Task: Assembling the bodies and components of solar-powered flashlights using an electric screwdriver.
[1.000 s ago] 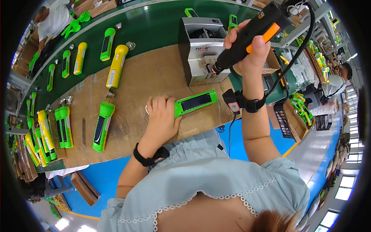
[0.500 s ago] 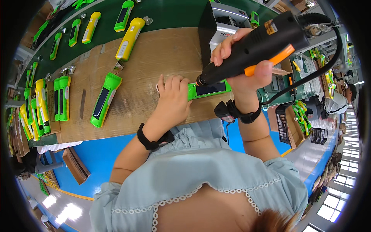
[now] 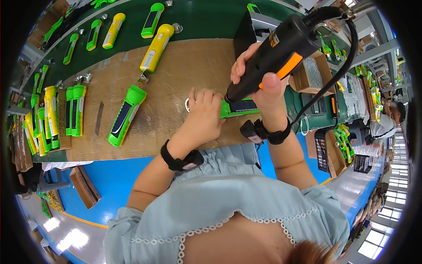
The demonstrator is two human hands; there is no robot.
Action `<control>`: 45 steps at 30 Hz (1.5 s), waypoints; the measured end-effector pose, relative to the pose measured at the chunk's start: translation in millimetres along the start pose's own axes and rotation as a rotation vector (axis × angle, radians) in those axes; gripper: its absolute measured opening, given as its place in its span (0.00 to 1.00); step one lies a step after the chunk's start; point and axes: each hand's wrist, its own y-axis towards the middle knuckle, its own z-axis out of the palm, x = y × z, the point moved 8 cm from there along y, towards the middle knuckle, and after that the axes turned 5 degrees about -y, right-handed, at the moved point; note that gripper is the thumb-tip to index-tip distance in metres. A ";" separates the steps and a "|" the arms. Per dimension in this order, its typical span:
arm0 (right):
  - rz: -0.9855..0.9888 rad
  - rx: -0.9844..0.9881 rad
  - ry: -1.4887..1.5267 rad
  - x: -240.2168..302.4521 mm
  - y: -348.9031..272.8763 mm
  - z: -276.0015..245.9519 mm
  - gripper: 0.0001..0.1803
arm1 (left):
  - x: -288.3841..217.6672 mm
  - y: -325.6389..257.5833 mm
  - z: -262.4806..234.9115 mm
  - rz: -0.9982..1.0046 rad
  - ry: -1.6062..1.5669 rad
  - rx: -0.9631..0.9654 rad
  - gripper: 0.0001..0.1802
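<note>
A green flashlight body with a dark panel (image 3: 242,106) lies across the cardboard near its front edge. My left hand (image 3: 204,113) is closed over the flashlight's left end, hiding that part; a pale ring shows beside the fingers. In my right hand (image 3: 271,94) is a black electric screwdriver (image 3: 274,55) with an orange lever. It slants down to the left, its tip at the flashlight beside my left fingers; whether the bit touches a screw is hidden. Left of my hands lies another green flashlight (image 3: 126,115), and a yellow one (image 3: 157,49) rests farther back.
Several green and yellow flashlights (image 3: 50,116) crowd the bench's left end, with more along the back. A dark metal box (image 3: 246,35) stands behind the screwdriver. At right is an open carton (image 3: 301,81). The screwdriver's cable (image 3: 340,79) loops beside my right wrist.
The screwdriver has tipped more upright, and its tip has moved along the flashlight toward my left fingers. My left hand stays on the flashlight. The whole view has shifted slightly.
</note>
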 end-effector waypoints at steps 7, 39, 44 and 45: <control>0.055 -0.010 0.044 -13.1 -1.3 -6.4 0.28 | 0.3 1.5 -2.2 0.021 0.024 -0.015 0.31; -0.405 -0.432 -0.206 95.0 -17.7 -106.1 0.34 | 186.4 76.7 -77.7 -0.642 0.605 -0.036 0.19; -0.481 -0.452 -0.295 98.0 -4.4 -116.0 0.35 | 104.0 56.3 -47.1 -0.370 0.366 0.115 0.33; -0.462 -0.432 -0.296 95.2 -2.7 -119.6 0.35 | 70.8 49.7 -43.5 -0.375 0.307 0.159 0.35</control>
